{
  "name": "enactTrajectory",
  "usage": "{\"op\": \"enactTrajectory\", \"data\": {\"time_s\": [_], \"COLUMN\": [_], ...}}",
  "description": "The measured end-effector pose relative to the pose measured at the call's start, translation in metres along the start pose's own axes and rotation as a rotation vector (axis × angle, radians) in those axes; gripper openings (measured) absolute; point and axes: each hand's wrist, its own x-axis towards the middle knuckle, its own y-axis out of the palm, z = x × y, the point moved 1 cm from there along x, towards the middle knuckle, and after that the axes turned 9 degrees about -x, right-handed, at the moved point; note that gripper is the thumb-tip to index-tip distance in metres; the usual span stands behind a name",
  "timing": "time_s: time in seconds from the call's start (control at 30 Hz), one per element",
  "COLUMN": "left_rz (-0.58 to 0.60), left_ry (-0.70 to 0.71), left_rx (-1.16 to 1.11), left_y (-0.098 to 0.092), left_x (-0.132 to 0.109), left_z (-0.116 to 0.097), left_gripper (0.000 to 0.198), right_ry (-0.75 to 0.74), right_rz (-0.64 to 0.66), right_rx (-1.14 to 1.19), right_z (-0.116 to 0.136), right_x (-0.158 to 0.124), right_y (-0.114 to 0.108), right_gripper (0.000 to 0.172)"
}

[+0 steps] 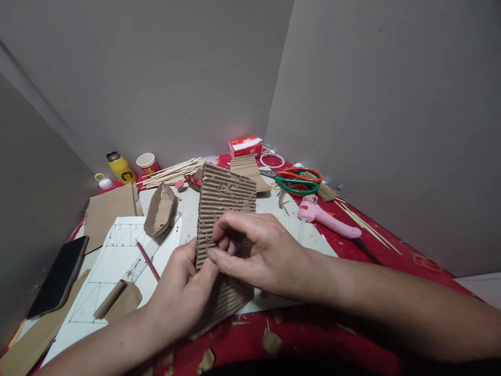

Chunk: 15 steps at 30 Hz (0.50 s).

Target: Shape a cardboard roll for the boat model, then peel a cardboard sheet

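A piece of corrugated cardboard point(227, 188) with its ridges exposed stands tilted in front of me. My left hand point(183, 284) grips its lower left edge, thumb on the ridged face. Against that same face is my right hand point(254, 250), its fingers curled and its thumb near the left thumb's tip; whatever it may pinch is too small to make out. Some torn paper fibres show on the upper part of the ridges. Left of the piece lies a small boat-shaped cardboard form point(160, 210), beside a pencil point(147, 261) and a clear ruler point(136, 265).
Wooden sticks point(172, 172), a paper cup point(147, 163) and a yellow bottle point(121, 168) stand or lie at the back left. Scissors point(299, 180) and a pink glue gun point(329, 219) are right. A phone point(58, 277) lies left, near a drawn sheet point(121, 235).
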Motion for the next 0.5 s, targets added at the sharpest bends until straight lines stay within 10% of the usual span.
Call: {"op": "enactTrajectory", "data": {"time_s": [0.5], "left_rz": [-0.008], "left_ry": [0.002], "left_rx": [0.048], "left_y": [0.001], "left_x": [-0.002], "left_z": [0.005], "left_gripper": [0.017], "right_ry": [-0.173], "right_rz": [-0.073], "right_rx": [-0.37], "right_z": [-0.004], "right_x": [-0.007], "right_y": [0.008], "right_gripper": [0.01]}}
